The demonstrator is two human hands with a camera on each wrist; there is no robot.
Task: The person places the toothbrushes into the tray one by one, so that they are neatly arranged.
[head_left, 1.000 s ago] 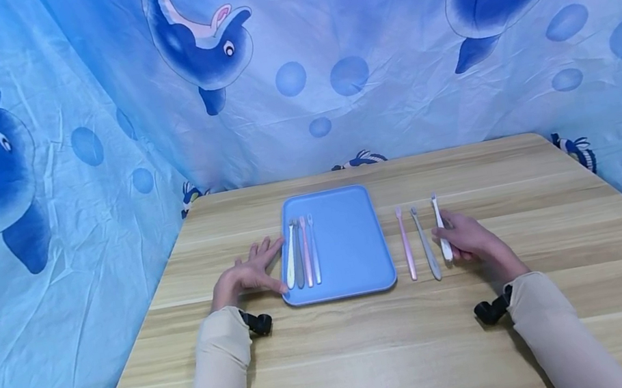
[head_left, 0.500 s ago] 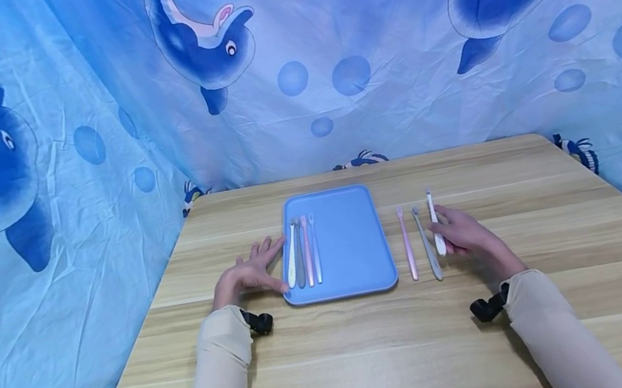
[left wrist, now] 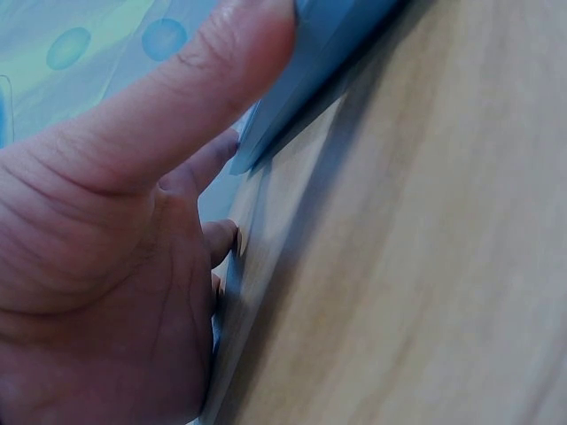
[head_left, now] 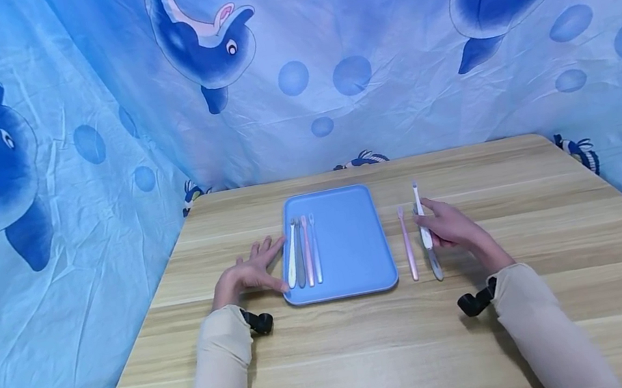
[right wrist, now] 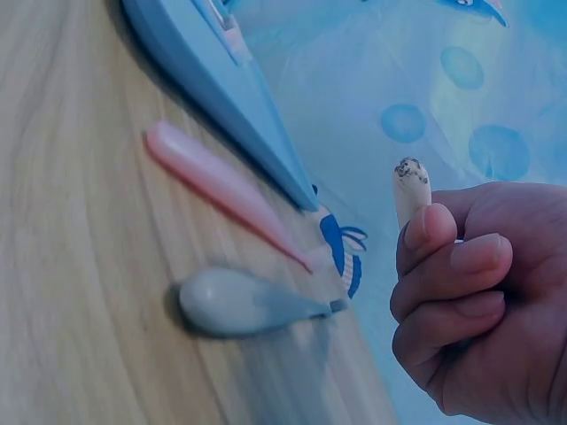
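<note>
My right hand pinches a white toothbrush by its handle, raised off the table. The right wrist view shows its handle end standing out past curled fingers. Below it lies a grey toothbrush, partly hidden in the head view, with a pink toothbrush to its left. My left hand is spread at the left edge of a blue tray, thumb touching the rim. On the tray's left side several toothbrushes lie side by side: white, grey, pink, and light blue.
Everything rests on a wood-grain table. A blue curtain printed with dolphins hangs behind the table and along its left side.
My right hand has lifted the white toothbrush from the right of the row and carried it left, over the grey toothbrush. The left hand stays at the tray's edge.
</note>
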